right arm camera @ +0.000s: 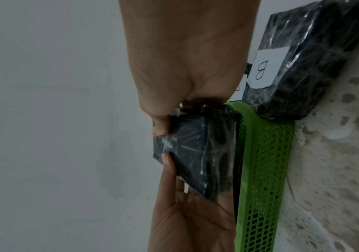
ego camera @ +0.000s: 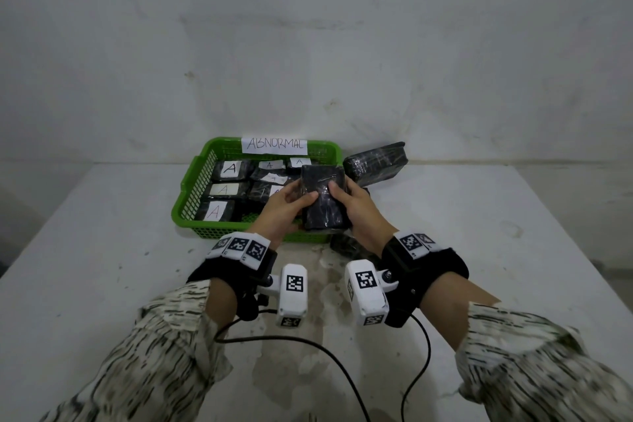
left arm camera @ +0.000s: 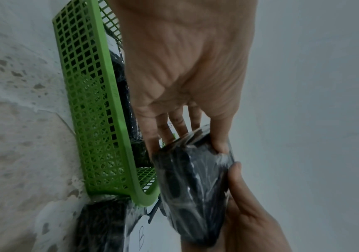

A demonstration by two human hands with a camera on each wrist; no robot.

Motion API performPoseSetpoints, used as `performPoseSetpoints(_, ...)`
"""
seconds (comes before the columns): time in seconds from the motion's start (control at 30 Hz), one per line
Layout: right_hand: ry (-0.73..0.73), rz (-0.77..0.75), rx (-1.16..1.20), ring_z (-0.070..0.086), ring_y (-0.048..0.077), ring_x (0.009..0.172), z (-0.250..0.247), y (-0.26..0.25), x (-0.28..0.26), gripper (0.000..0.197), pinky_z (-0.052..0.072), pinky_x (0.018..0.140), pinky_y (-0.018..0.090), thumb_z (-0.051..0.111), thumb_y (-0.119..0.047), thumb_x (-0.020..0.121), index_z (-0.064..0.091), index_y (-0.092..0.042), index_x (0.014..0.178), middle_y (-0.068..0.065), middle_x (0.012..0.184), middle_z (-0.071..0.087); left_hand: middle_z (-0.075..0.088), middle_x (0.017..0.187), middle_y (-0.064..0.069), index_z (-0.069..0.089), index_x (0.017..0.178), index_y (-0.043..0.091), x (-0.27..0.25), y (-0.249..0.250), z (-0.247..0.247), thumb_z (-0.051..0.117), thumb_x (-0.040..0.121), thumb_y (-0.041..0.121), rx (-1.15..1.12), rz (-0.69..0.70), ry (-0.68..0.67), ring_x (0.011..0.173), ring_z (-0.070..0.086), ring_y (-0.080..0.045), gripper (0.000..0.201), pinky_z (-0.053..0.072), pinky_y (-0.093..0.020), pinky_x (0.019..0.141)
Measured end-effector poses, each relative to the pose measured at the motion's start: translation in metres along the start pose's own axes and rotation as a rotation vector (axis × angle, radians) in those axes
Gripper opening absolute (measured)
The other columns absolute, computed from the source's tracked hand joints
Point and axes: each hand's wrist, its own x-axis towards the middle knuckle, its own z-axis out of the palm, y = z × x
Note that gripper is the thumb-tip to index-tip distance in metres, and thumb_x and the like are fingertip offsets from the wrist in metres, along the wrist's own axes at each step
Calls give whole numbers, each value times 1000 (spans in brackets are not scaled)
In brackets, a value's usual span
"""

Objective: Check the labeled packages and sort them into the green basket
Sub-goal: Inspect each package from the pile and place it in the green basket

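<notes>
I hold a black plastic-wrapped package [ego camera: 323, 202] upright with both hands, above the front right corner of the green basket [ego camera: 191, 188]. My left hand [ego camera: 294, 202] grips its left side, thumb on the near face. My right hand [ego camera: 346, 199] grips the right side. No label shows on the face toward me. The left wrist view shows the left hand [left arm camera: 185, 129] pinching the package [left arm camera: 195, 187] beside the basket wall [left arm camera: 96, 119]. In the right wrist view the right hand [right arm camera: 174, 102] holds the package [right arm camera: 200, 153]. Several packages marked A [ego camera: 229, 169] lie in the basket.
A paper sign reading ABNORMAL [ego camera: 275, 144] stands on the basket's far rim. One black package [ego camera: 375, 161] leans at the basket's back right. A package labelled B [right arm camera: 303, 59] lies on the white table by the basket's front right corner, under my right hand.
</notes>
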Motion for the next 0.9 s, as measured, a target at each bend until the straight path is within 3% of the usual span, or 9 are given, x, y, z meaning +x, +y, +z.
performPoseSetpoints(0.07, -29, 38, 47, 60, 26, 113, -1, 0, -2, 35, 47, 101, 43, 50, -16, 98, 52, -12, 132, 13, 128, 61, 61, 117, -7, 50, 132, 11, 2, -2, 0, 58, 91, 9, -17, 20, 36, 102, 59, -17, 42, 51, -41, 92)
performPoseSetpoints(0.1, -48, 57, 70, 58, 28, 116, -2, 0, -2, 34, 46, 102, 44, 49, -14, 98, 52, -13, 132, 13, 130, 60, 61, 119, -7, 51, 132, 11, 2, -2, -1, 58, 91, 10, -34, 11, 40, 104, 59, -18, 42, 51, -41, 90)
performPoseSetpoints(0.23, -49, 31, 81, 63, 24, 101, -6, 1, -5, 40, 52, 90, 38, 45, -3, 97, 48, -13, 135, 16, 126, 60, 60, 124, -8, 51, 132, 16, 4, -5, -7, 60, 88, 9, -39, -75, -47, 115, 57, -24, 46, 54, -40, 83)
performPoseSetpoints(0.37, -102, 39, 50, 62, 24, 106, -8, 4, -8, 45, 50, 95, 40, 49, -2, 95, 46, -18, 137, 13, 126, 61, 59, 126, -9, 47, 135, 15, 4, -6, -8, 61, 86, 4, 0, -67, -29, 115, 57, -25, 52, 52, -44, 88)
performPoseSetpoints(0.5, -175, 23, -31, 58, 26, 117, -7, 6, -9, 59, 47, 100, 40, 55, 9, 86, 45, -22, 136, 9, 126, 62, 60, 121, -10, 50, 131, 13, 3, -3, -7, 61, 88, 8, -31, -86, -31, 113, 57, -25, 45, 55, -38, 74)
performPoseSetpoints(0.6, -173, 0, -69, 57, 26, 119, -4, 5, -9, 61, 47, 101, 39, 57, 11, 84, 45, -24, 133, 10, 126, 62, 58, 123, -10, 49, 130, 12, 4, -3, -7, 59, 89, 8, -32, -91, 3, 112, 56, -25, 43, 54, -39, 72)
performPoseSetpoints(0.77, -154, -23, -196, 58, 19, 118, -2, 11, -11, 81, 54, 89, 27, 72, 4, 77, 33, -22, 143, 5, 131, 58, 59, 120, -9, 48, 129, 14, 5, -2, -7, 63, 87, 7, 4, -88, 12, 112, 57, -27, 45, 53, -44, 83)
performPoseSetpoints(0.9, -171, 16, -94, 60, 22, 114, -7, 11, -13, 70, 53, 90, 31, 59, 10, 84, 36, -23, 142, 7, 126, 61, 56, 128, -14, 43, 137, 13, 6, -5, -8, 58, 90, 7, 8, -90, 11, 116, 55, -31, 50, 48, -50, 94)
